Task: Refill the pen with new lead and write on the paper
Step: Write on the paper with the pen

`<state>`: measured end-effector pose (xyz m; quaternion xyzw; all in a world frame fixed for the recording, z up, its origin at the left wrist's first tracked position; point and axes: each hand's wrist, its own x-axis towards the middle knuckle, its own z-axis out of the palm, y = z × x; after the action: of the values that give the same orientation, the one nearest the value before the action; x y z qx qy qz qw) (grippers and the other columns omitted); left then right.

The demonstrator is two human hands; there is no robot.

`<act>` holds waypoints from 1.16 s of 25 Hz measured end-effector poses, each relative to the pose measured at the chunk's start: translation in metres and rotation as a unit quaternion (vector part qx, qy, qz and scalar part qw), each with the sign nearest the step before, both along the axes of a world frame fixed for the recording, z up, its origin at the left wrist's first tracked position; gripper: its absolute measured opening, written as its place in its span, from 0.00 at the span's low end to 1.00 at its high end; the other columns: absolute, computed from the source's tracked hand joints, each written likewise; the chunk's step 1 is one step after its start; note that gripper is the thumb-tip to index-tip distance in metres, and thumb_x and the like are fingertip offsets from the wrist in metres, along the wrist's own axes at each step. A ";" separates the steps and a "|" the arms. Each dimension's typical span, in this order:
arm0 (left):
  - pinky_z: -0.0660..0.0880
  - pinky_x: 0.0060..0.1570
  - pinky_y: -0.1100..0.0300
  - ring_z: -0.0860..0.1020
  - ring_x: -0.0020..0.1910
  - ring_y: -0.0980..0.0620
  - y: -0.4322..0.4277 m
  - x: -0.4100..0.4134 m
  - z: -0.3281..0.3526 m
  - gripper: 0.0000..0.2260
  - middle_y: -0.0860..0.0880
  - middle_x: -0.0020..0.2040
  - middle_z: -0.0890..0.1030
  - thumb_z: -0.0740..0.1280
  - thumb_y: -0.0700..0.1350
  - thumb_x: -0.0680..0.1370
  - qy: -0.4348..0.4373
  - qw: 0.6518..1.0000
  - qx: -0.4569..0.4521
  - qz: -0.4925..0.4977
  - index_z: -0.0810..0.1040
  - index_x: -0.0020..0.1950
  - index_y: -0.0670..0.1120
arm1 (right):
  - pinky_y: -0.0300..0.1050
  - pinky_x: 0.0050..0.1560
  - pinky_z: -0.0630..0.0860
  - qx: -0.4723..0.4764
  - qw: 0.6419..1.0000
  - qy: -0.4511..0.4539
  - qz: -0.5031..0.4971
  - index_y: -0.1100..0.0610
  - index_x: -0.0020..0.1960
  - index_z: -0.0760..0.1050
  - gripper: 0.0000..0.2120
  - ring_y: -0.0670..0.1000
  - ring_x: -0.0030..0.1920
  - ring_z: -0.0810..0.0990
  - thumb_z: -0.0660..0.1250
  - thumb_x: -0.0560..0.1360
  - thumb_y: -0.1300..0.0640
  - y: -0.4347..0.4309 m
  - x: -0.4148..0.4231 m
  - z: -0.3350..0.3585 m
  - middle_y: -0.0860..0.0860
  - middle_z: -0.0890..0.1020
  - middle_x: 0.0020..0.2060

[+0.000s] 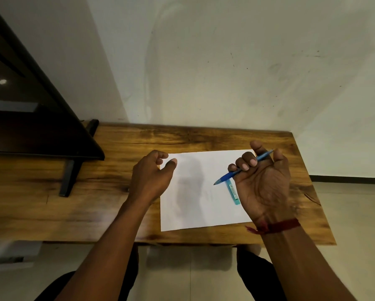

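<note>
A white sheet of paper lies on the wooden table. My right hand, palm up, is shut on a blue pen whose tip points down-left just above the sheet. A teal lead case lies on the paper beside that hand, partly hidden by it. Over the paper's upper left corner hovers my left hand, its fingers loosely curled and apart, holding nothing.
A dark monitor on a black stand occupies the table's left side. A pale wall rises right behind the table. The table's right edge drops to a tiled floor, and my knees show below the front edge.
</note>
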<state>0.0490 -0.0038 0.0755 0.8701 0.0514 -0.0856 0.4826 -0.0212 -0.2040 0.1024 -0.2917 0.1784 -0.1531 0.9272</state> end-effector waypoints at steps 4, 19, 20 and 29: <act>0.78 0.53 0.50 0.79 0.53 0.50 0.001 0.002 -0.006 0.12 0.51 0.54 0.82 0.70 0.54 0.75 -0.003 1.000 0.002 0.011 0.79 0.55 0.51 | 0.46 0.35 0.66 -0.014 1.000 0.015 -0.009 0.56 0.45 0.74 0.18 0.48 0.28 0.65 0.50 0.79 0.49 0.003 0.000 -0.001 0.49 0.67 0.27; 0.78 0.53 0.52 0.79 0.53 0.51 -0.006 -0.006 0.007 0.11 0.50 0.53 0.82 0.69 0.52 0.76 -0.036 0.999 0.005 -0.006 0.80 0.54 0.48 | 0.45 0.35 0.67 -0.004 0.999 -0.031 0.014 0.57 0.45 0.74 0.20 0.48 0.28 0.63 0.50 0.79 0.45 0.003 0.001 0.005 0.50 0.65 0.26; 0.78 0.53 0.51 0.79 0.53 0.51 -0.006 -0.006 0.009 0.11 0.50 0.53 0.82 0.69 0.52 0.76 -0.037 0.999 0.005 -0.005 0.80 0.54 0.48 | 0.45 0.35 0.66 -0.008 1.000 -0.027 0.009 0.57 0.44 0.74 0.18 0.48 0.28 0.63 0.51 0.79 0.47 0.002 0.002 0.006 0.49 0.65 0.26; 0.73 0.44 0.58 0.79 0.48 0.52 -0.003 -0.009 0.019 0.09 0.51 0.48 0.82 0.68 0.53 0.76 -0.050 0.999 0.012 -0.016 0.80 0.50 0.49 | 0.43 0.33 0.65 0.033 0.998 -0.043 -0.006 0.56 0.42 0.73 0.17 0.47 0.26 0.63 0.52 0.79 0.47 0.004 0.001 0.018 0.49 0.66 0.25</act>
<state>0.0404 -0.0066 0.0941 0.8796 0.0145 -0.0494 0.4730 -0.0202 -0.2004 0.1209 -0.2525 0.1450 -0.1654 0.9422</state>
